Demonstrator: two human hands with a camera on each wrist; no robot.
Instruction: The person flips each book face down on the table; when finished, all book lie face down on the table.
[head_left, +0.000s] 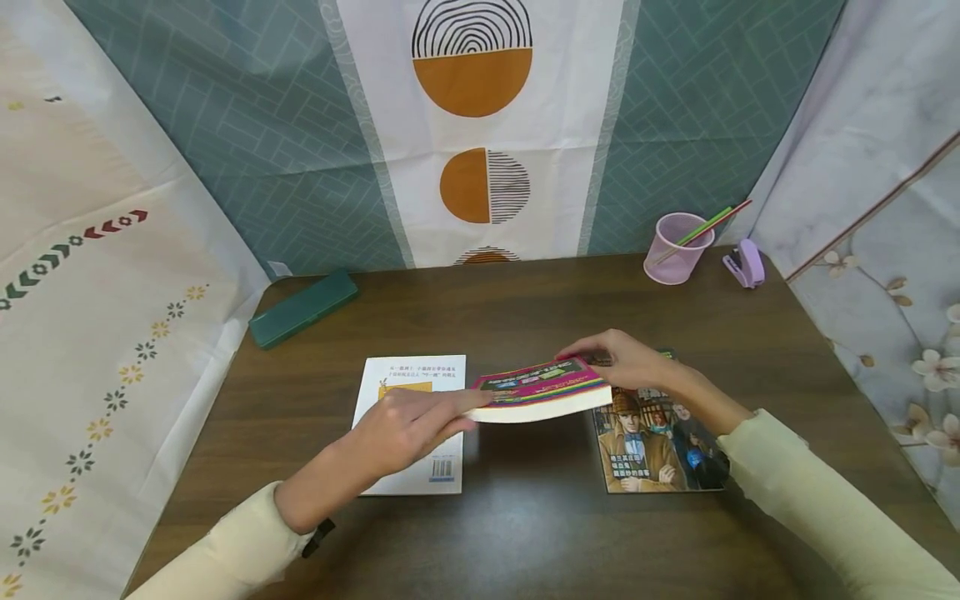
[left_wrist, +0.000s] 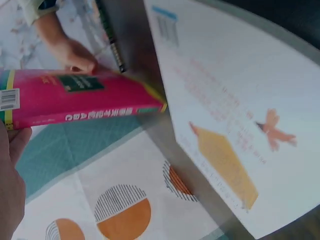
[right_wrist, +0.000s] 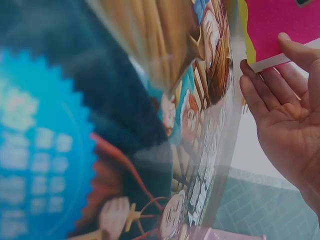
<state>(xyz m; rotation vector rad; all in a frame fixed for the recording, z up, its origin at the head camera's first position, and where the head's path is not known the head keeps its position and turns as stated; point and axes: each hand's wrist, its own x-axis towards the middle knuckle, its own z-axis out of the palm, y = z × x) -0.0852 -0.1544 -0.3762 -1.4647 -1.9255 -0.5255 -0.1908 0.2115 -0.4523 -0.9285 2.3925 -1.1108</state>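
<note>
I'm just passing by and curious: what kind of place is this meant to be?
Probably a desk set up as a study corner: a dark wooden table with books, a green pencil case, a pink pen cup and a small purple stapler. Patterned cloths hang around it like a backdrop.

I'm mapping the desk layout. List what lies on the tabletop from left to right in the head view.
Green pencil case → white book → pink book, held off the table by the left hand and right hand → illustrated book → pink mesh pen cup → purple stapler.
</note>
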